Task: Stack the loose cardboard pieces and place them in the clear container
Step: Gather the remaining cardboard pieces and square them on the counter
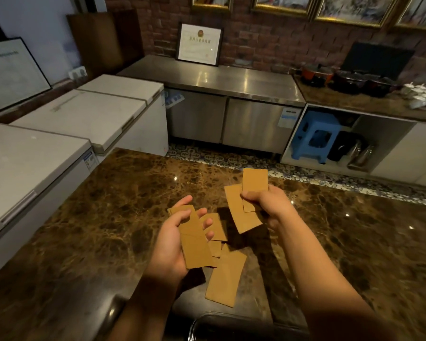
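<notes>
On the brown marble surface [108,217] loose cardboard pieces [225,279] are left at six o'clock, while a gathered stack [193,239] is cradled in the left hand [172,242] and two pieces [246,205] are pinched in the right hand [266,203] at one o'clock, presumably for adding

A small stack of tan cardboard pieces [193,238] is held at the centre. Two overlapping pieces [246,207] are raised at 2 o'clock from it. More pieces [225,279] lie flat, scattered at 5 o'clock on the marble.
</notes>
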A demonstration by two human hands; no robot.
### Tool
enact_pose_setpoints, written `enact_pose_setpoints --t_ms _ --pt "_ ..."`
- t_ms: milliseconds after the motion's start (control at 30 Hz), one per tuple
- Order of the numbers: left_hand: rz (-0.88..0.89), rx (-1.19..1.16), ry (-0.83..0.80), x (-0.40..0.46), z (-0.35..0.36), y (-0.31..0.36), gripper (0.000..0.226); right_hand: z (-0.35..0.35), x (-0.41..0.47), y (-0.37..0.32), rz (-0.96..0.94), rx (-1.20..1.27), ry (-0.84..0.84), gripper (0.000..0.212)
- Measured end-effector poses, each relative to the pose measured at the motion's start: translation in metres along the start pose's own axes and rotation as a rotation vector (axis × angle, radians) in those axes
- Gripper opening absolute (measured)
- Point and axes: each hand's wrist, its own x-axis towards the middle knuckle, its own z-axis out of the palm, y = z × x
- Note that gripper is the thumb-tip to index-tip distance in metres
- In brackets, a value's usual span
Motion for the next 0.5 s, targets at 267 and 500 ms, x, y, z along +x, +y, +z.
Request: enact_pose_setpoints --t_ms 267,500 --pt "0.017 0.100 -0.131 -0.017 0.040 0.009 0.026 -0.002 -0.088 -0.010 0.021 0.410 -0.257 0.024" --pt "0.082 0.218 -0.116 -0.030 0.052 0.016 0.045 0.000 -0.122 -0.016 -0.175 0.351 -0.171 0.015"
